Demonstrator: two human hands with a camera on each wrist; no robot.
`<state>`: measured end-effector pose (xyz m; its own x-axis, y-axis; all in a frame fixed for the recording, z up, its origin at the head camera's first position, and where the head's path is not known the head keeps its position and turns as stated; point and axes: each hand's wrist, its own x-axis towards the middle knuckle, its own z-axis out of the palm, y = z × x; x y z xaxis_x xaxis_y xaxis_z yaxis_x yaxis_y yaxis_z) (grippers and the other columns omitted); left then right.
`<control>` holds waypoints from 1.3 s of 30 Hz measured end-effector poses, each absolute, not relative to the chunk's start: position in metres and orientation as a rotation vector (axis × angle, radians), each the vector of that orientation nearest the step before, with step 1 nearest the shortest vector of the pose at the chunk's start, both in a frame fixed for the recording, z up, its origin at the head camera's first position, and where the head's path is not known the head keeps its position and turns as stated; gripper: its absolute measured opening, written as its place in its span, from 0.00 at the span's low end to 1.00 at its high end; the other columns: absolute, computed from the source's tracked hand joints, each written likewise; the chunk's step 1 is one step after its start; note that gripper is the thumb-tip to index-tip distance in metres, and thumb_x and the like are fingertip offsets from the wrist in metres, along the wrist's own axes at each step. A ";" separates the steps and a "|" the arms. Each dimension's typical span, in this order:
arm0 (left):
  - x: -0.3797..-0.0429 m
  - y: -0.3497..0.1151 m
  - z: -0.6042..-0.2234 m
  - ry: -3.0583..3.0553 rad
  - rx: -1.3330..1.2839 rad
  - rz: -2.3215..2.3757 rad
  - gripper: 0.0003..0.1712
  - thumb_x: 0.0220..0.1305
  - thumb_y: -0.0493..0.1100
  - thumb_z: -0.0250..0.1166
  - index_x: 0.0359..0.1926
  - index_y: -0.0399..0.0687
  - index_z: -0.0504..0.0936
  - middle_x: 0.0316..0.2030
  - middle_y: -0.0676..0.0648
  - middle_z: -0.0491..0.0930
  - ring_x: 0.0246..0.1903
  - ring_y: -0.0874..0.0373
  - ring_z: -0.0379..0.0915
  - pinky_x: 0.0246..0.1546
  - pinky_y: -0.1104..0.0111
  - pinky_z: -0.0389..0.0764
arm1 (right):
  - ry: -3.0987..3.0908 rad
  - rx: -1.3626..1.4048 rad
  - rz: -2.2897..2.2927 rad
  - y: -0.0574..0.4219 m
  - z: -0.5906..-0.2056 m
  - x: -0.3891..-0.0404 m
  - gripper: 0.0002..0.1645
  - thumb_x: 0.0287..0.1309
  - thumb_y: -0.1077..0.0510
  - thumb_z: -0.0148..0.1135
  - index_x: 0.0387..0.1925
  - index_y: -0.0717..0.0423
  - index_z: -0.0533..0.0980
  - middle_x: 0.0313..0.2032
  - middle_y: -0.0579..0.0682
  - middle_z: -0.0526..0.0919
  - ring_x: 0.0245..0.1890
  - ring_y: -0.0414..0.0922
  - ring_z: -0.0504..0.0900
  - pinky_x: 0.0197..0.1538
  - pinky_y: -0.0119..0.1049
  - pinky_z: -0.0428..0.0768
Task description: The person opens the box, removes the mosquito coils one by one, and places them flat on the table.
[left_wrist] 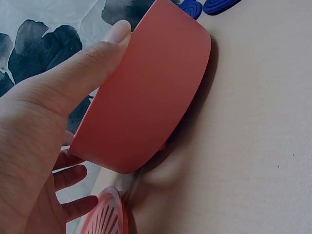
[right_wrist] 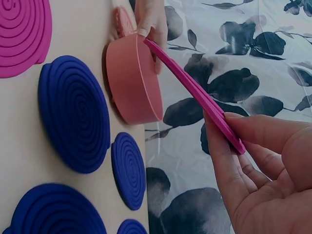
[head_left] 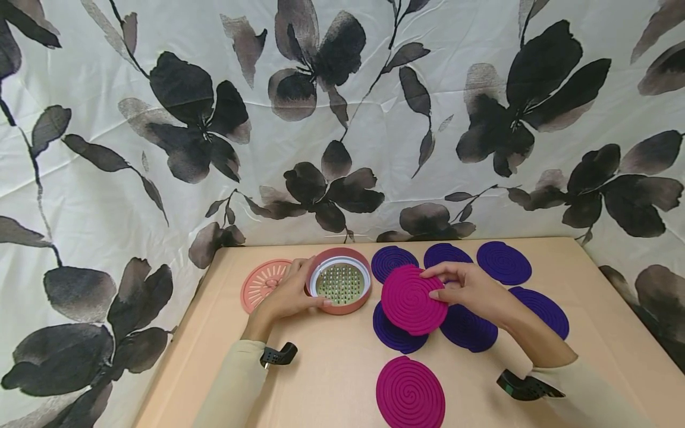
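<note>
My left hand [head_left: 291, 291] holds a round coral container [head_left: 341, 310] by its side, thumb at the near rim and fingers around the far side. Inside the container, a pale ring surrounds a metal plate [head_left: 340, 284] full of small holes, like a grater. Between thumb and fingers, my right hand [head_left: 473, 291] pinches the edge of a pink spiral coaster [head_left: 409, 299]. That coaster is raised over the blue coasters; in the right wrist view it appears edge-on [right_wrist: 195, 95]. A second pink coaster [head_left: 410, 392] lies flat on the near part of the table.
Several dark blue spiral coasters [head_left: 504, 263] lie around and beneath my right arm. Left of the container is a coral slotted disc [head_left: 262, 284], partly covered by my left hand. Behind the light wooden table [head_left: 321, 368] hangs a floral cloth [head_left: 407, 142].
</note>
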<state>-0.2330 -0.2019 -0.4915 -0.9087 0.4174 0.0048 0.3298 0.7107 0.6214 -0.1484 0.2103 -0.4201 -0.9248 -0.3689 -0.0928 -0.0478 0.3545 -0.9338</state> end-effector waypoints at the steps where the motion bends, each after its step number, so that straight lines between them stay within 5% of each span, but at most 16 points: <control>1: -0.233 -0.202 -0.491 2.780 0.610 0.966 0.66 0.46 0.64 0.80 0.80 0.56 0.53 0.66 0.47 0.61 0.66 0.50 0.57 0.67 0.45 0.66 | 2.323 -0.372 -1.602 0.213 -0.420 -0.147 0.26 0.62 0.58 0.70 0.61 0.58 0.77 0.44 0.59 0.85 0.38 0.48 0.87 0.45 0.38 0.86; 39: -0.232 -0.202 -0.492 2.755 0.600 1.002 0.66 0.46 0.66 0.80 0.80 0.60 0.53 0.65 0.47 0.61 0.65 0.51 0.58 0.66 0.46 0.67 | 2.208 -0.423 -1.623 0.280 -0.453 -0.100 0.25 0.67 0.62 0.64 0.63 0.67 0.72 0.39 0.60 0.83 0.33 0.43 0.84 0.36 0.38 0.84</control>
